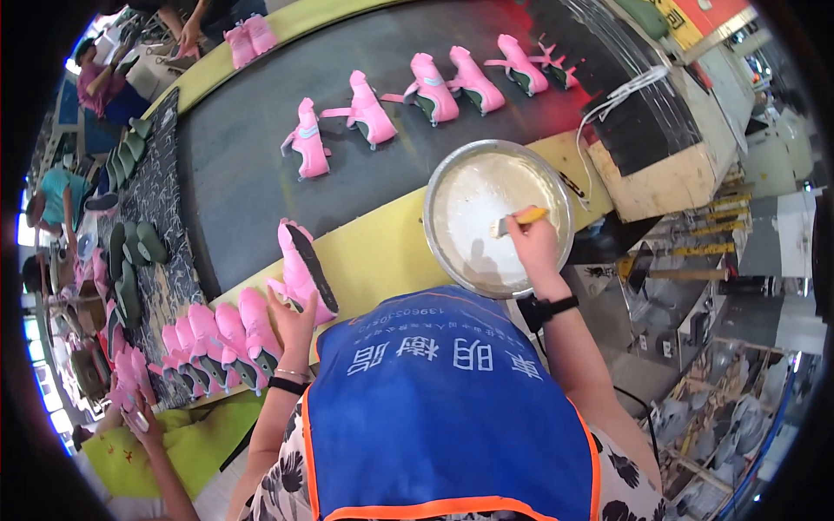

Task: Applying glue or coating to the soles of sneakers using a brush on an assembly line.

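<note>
My left hand (294, 319) is closed around the heel end of a pink shoe upper (298, 269), whose dark sole side is turned to the right. My right hand (532, 247) grips a brush (525, 217) with a yellow handle. Its bristle end is over a wide metal bowl (437, 247) that contains a whitish liquid (478, 195). Just left of my left hand, several pink shoe uppers (228, 332) stand in a row along the bench edge.
A dark conveyor belt (243, 208) carries several spaced pink shoe uppers (369, 113) past a yellow ledge (373, 260). Red light falls near a machine housing (651, 182) at right. Dark green soles (130, 295) lie at far left. A co-worker's hand (139, 417) holds pink uppers at lower left.
</note>
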Demonstrator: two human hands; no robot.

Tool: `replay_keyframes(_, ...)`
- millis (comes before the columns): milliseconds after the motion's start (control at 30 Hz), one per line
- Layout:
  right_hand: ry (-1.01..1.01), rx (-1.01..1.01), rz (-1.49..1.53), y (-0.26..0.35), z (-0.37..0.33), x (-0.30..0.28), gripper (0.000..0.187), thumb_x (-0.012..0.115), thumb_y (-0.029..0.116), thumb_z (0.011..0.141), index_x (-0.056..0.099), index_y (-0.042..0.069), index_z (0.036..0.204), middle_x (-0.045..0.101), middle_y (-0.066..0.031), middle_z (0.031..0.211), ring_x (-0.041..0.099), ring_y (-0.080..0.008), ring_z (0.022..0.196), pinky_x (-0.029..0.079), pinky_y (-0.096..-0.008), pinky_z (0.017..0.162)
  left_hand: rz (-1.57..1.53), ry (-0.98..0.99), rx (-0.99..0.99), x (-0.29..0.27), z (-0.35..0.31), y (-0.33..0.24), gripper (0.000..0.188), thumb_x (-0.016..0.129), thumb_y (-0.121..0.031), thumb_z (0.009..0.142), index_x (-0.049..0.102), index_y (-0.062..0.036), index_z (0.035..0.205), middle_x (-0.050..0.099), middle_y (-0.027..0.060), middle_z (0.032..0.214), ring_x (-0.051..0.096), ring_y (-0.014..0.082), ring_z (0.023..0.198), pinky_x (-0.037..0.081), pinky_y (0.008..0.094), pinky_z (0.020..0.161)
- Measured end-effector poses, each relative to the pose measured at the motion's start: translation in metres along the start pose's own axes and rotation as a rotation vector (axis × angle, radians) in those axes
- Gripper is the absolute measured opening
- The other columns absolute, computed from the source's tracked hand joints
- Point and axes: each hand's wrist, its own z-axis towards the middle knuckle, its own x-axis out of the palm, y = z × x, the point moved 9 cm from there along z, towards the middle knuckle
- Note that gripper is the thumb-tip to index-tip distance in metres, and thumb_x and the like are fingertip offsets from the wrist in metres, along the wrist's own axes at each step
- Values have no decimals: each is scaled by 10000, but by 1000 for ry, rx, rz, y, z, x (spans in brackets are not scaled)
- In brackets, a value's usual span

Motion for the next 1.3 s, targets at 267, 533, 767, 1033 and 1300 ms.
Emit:
replay_keyframes(267, 71, -26, -298, -5, -4, 23, 231, 771, 259, 830, 689, 57, 906, 695, -134, 792, 680, -281, 705, 527, -376, 654, -48, 110, -50, 37, 39, -9, 981, 807, -301, 736, 278, 2, 1505, 472, 209, 1401, 520, 365, 1281, 450, 434, 1071)
replay_keyframes(533, -118, -10, 236, -7, -10, -36, 148, 762, 133, 861, 690, 20, 922, 703, -77, 810, 676, -165, 706, 517, -286, 653, -860, 955, -279, 61, -27, -124, 735, 605, -123, 841, 326, -39, 1517, 515, 133, 1389, 547, 234, 1248, 465, 345, 1041)
replay_keyframes(767, -112, -10, 273, 22, -16, -42, 149, 775, 110, 852, 703, 26, 951, 704, -86, 838, 686, -195, 731, 531, -302, 667, -525, 1394, -29, 75, -65, -245, 781, 622, -191, 841, 302, 9, 1524, 496, 147, 1415, 522, 203, 1264, 428, 322, 1066)
replay_keyframes(1033, 93, -595, 297, 141, -37, -82, 189, 783, 62, 783, 739, 89, 965, 674, -75, 901, 663, -247, 821, 516, -318, 710, -384, 1664, -114, 102, -98, -295, 711, 550, -218, 912, 290, 41, 1521, 537, 150, 1387, 578, 155, 1199, 466, 294, 1035)
replay_keyframes(1300, 215, -518, 214, 116, -33, -79, 151, 739, 78, 779, 745, 109, 927, 685, -36, 911, 670, -247, 862, 525, -333, 731, -400, 1745, -234, 118, -117, -298, 707, 550, -194, 917, 281, 48, 1525, 557, 154, 1383, 604, 153, 1183, 466, 276, 1040)
